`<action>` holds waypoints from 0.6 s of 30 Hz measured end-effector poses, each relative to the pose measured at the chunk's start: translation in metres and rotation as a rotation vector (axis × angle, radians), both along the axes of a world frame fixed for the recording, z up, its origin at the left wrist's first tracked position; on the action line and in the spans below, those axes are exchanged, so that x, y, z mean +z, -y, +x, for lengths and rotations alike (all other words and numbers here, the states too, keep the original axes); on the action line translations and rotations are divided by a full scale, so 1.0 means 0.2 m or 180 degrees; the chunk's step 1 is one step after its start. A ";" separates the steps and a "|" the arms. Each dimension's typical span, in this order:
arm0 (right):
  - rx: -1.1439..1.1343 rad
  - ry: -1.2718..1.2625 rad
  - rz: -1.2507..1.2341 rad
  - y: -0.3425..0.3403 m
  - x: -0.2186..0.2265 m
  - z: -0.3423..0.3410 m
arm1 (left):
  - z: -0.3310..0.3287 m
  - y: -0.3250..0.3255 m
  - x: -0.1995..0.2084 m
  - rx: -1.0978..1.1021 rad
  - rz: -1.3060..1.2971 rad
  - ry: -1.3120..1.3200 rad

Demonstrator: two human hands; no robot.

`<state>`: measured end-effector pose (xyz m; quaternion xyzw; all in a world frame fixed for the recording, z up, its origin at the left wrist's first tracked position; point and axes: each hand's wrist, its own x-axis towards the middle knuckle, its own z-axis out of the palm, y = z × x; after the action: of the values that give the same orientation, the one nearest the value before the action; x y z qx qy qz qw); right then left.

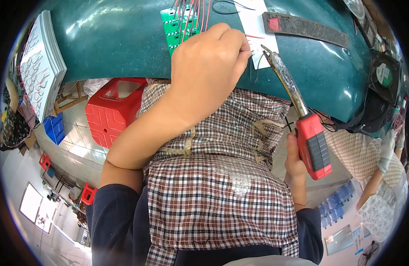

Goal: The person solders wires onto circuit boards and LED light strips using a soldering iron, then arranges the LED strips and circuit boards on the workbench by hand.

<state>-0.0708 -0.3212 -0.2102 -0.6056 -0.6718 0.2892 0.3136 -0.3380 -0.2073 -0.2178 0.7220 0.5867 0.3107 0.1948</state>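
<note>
In right fingers (pixel 292 145), soldering iron (pixel 309 128)

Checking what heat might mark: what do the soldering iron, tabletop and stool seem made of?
Soldering iron: metal barrel, shiny and stained; handle likely hard red plastic, its matte black grip maybe rubber.
Tabletop: smooth green, glossy highlights; plastic sheet or paint, can't tell.
Stool: likely moulded red plastic, slightly glossy, with a pattern shaped into its side.
</note>
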 end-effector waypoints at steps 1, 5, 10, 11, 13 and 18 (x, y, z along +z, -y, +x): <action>0.0054 0.0009 0.0004 0.00 0.00 0.00 | 0.00 0.00 -0.01 0.0023 0.0093 -0.0039; 0.0154 -0.0183 -0.0054 -0.03 0.01 -0.03 | 0.01 0.00 -0.02 0.0002 0.0255 -0.0158; 0.0233 -0.0204 0.0042 -0.05 0.01 -0.04 | 0.03 0.00 -0.03 0.0070 0.0326 -0.0079; 0.0280 -0.0238 0.0073 -0.05 0.01 -0.05 | 0.03 0.00 -0.03 0.0096 0.0311 -0.0068; 0.0411 -0.0189 0.0171 -0.09 0.03 -0.09 | 0.02 0.00 -0.04 0.0115 0.0323 -0.0061; 0.0451 -0.0067 0.0190 -0.10 0.05 -0.09 | 0.04 -0.01 -0.02 0.0066 0.0340 -0.0121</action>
<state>-0.0885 -0.3005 -0.1995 -0.5439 -0.7179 0.2968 0.3173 -0.3304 -0.2050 -0.2224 0.7310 0.5803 0.3298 0.1415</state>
